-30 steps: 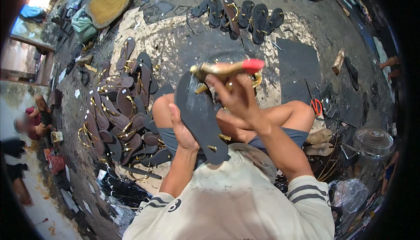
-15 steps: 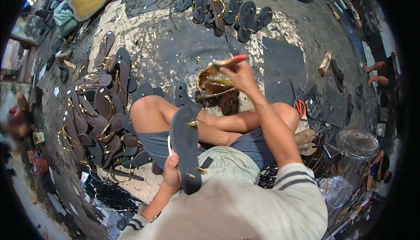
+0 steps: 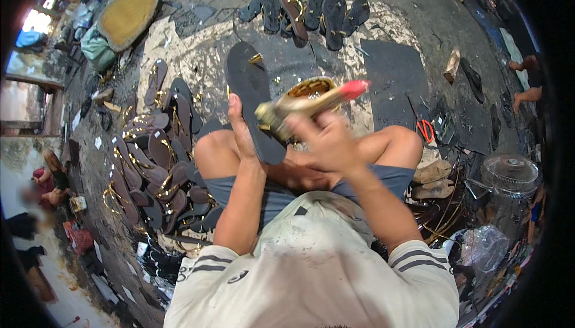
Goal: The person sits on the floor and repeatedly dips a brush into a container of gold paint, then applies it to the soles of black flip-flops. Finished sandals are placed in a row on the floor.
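Observation:
My left hand (image 3: 242, 130) grips a dark flip-flop sole (image 3: 250, 79) by its edge, held up over my crossed legs with its flat underside turned toward me. Gold strap ends (image 3: 256, 59) stick out of that surface. Closed around a brush (image 3: 320, 102) with a red-tipped handle, my right hand (image 3: 326, 139) is smeared by motion. The bristle end is beside or against the sole's lower right part; contact cannot be made out. Behind the brush sits a container of amber, sticky-looking liquid (image 3: 311, 86), partly hidden.
A heap of brown and black flip-flops (image 3: 156, 154) lies at my left. More flip-flops (image 3: 332, 20) stand in a row ahead. On the right are a black sheet (image 3: 392, 79), red-handled scissors (image 3: 425, 130) and a fan (image 3: 509, 175). Other people's limbs (image 3: 527, 79) show at the edges.
My left hand has raised the sole forward and away from my lap. The right hand has brought the brush from over the container back toward the sole. The view has shifted slightly.

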The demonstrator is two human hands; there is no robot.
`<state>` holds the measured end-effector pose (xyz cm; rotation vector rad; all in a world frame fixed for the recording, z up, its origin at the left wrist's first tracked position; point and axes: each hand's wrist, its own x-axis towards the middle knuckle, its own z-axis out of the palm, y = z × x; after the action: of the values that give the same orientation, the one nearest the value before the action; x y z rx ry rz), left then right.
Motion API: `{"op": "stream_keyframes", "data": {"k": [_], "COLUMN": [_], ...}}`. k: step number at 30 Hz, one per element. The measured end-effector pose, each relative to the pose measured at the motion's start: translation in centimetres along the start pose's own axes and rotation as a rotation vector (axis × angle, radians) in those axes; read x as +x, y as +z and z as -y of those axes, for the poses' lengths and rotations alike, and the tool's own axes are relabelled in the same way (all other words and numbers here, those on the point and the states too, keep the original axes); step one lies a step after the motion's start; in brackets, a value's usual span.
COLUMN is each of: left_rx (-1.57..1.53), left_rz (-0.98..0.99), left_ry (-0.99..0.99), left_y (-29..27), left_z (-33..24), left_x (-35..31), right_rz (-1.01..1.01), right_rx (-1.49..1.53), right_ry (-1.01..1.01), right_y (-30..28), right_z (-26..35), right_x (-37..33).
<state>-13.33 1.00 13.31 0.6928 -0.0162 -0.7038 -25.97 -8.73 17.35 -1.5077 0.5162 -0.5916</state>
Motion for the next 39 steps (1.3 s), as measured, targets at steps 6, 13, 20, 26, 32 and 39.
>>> {"op": "stream_keyframes", "data": {"k": [6,13,20,26,32,39], "left_rx": [-0.137,-0.391,-0.431,-0.248,-0.147,0.136], "left_rz": [0.033,0.366,0.424,0.058,0.173,0.205], "left_ry": [-0.015,-0.287,-0.366,-0.174,-0.371,-0.496], "left_y": [1.6,-2.9,0.6,4.9,0.7,8.5], "left_z": [0.2,-2.2,-0.5,-0.2,2.5,19.4], "left_x": [0.7,2.7,0.1,-1.0,4.4,10.6], "right_rz": [-0.059,0.259,0.212,0.239,0.259,-0.56], "right_rx": [-0.315,-0.17,-0.108,-0.274,-0.418,-0.178], "right_ry": [-0.659,-0.615,-0.741,-0.762,-0.446,-0.221], "right_y": [1.7,1.2,1.0,-1.9,-5.0,-17.0], "right_z": [-1.9,-2.3,-1.0,-0.6,-4.9,3.3], "right_x": [3.4,-1.1,2.7,8.1,-2.6,-5.2]}}
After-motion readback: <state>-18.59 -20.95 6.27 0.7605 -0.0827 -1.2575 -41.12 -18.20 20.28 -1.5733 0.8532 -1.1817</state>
